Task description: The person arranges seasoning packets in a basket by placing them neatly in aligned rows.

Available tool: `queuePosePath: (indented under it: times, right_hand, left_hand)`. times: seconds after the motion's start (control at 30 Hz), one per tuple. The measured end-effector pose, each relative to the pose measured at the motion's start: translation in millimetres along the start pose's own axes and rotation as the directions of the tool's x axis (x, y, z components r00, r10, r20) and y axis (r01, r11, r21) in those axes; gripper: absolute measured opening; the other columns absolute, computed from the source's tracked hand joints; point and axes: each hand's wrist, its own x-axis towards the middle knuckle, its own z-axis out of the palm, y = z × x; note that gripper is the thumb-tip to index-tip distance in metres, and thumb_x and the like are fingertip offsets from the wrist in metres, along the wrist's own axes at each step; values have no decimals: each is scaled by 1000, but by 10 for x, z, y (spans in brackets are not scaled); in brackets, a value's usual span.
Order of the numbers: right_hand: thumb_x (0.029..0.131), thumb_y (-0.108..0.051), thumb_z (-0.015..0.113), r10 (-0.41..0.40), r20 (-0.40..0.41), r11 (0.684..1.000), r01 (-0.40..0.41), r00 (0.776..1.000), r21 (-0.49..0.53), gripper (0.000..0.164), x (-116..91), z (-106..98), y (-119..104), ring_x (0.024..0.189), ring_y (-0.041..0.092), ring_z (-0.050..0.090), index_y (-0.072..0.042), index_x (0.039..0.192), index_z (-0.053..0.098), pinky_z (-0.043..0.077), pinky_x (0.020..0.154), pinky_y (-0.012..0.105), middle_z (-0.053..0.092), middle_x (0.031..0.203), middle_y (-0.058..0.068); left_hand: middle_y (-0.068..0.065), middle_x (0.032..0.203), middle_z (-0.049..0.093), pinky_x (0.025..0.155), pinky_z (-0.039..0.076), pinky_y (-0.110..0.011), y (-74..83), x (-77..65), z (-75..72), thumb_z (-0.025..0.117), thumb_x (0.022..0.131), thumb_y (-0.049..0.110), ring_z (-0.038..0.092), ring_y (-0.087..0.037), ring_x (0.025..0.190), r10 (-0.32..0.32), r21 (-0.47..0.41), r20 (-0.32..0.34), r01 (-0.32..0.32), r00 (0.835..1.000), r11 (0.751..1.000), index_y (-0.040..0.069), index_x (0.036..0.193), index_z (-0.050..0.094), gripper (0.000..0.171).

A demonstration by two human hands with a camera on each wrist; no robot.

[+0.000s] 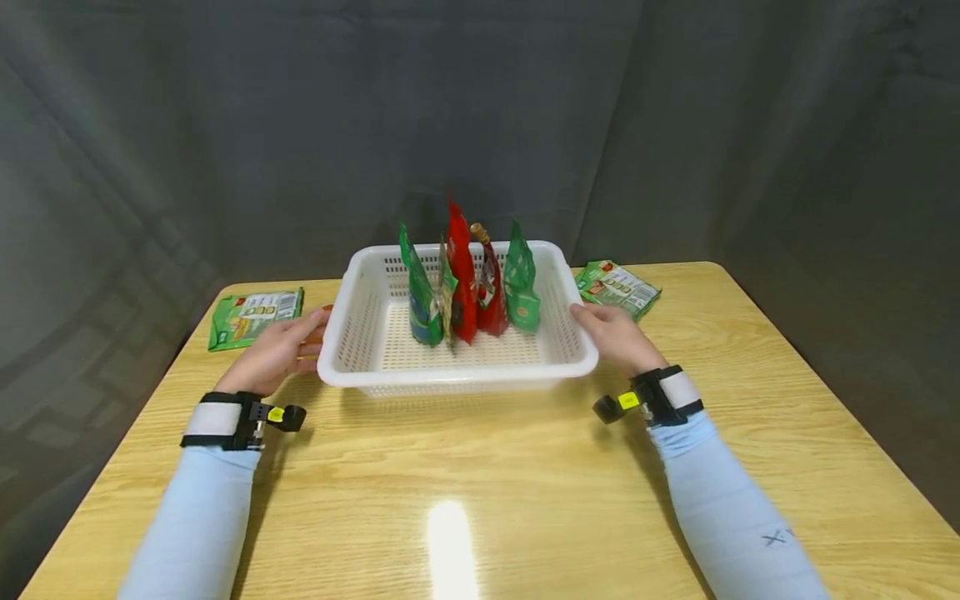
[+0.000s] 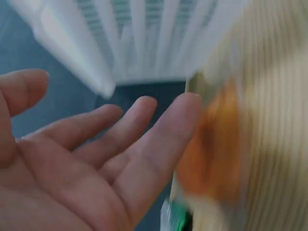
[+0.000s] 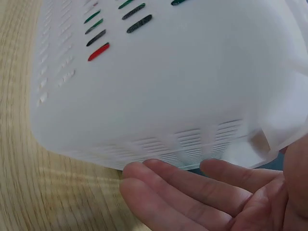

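Observation:
A white plastic basket (image 1: pixel 457 375) with slotted walls spans the space between both hands. Several packets stand upright inside: a green one (image 1: pixel 422 300), a slim pale one, a red one (image 1: pixel 462 279), a dark red one with a gold top (image 1: pixel 492 292), and another green one (image 1: pixel 521 287). My left hand (image 1: pixel 281 350) is at the basket's left end; its fingers are spread, with a gap to the slatted wall in the left wrist view. Beside those fingers lies an orange packet (image 2: pixel 211 149), blurred. My right hand (image 1: pixel 615 335) holds the right end, thumb at the rim, fingers along the wall.
On the wooden table (image 1: pixel 525 475), a flat green packet (image 1: pixel 255 319) lies left of the basket. Another green packet (image 1: pixel 618 287) lies behind the right hand. A dark grey curtain (image 1: pixel 480 108) hangs along the table's back edge.

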Motion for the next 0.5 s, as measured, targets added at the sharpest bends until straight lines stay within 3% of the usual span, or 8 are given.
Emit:
queuePosePath:
  times: [0.1,0.17,0.27,0.3,0.37,0.43,0.5]
  right_hand:
    - [104,-46,44,0,0,1000,0,1000,-5,64,19,26,-12,97,30,67,5,143,47,54,78,33,64,119,27]
    - [104,-46,44,1,-2,1000,-1,1000,-5,64,25,43,-21,98,29,66,5,143,48,54,78,33,64,119,26]
    - [104,-47,44,3,-6,1000,-3,1000,-2,64,19,58,-32,97,29,66,5,142,48,53,79,33,64,119,26]
    - [104,-47,44,2,-10,1000,-2,1000,-2,64,11,59,-38,97,29,66,5,142,49,53,79,33,64,118,26]
    - [104,-48,43,3,-16,1000,-3,1000,-10,65,-7,54,-45,96,28,65,5,142,49,53,79,33,64,118,26]
    - [104,-48,43,5,-20,1000,-5,1000,-12,66,-27,41,-48,96,28,65,6,142,48,52,78,33,64,118,26]
    - [104,-48,43,5,-19,1000,-5,1000,-8,67,-40,26,-46,96,29,65,6,143,46,53,78,33,63,119,27]
  left_hand:
    - [-29,143,43,88,55,-38,-66,-53,-170,40,103,51,65,-11,101,-31,62,-87,37,996,997,-3,154,26,76]
    - [-31,141,43,83,57,-37,-131,-79,-296,40,104,49,65,-11,94,-48,117,-169,69,985,991,-5,154,23,76]
    - [-30,117,57,71,57,-36,-219,-98,-512,39,104,47,64,-16,78,-89,242,-287,162,954,957,-8,154,17,77]
    - [-28,106,59,70,54,-38,-241,-96,-586,38,104,48,63,-21,74,-105,288,-328,205,939,936,-10,153,16,79]
    - [-34,110,56,78,52,-49,-257,-93,-721,37,103,50,62,-37,88,-154,352,-393,303,907,885,-13,152,13,83]
    - [-43,122,46,89,46,-58,-272,-72,-840,35,102,53,52,-51,108,-212,392,-438,397,874,830,-17,149,10,88]
    - [-48,136,30,96,40,-63,-299,-38,-938,34,100,55,36,-58,122,-263,427,-461,471,848,771,-22,145,18,91]
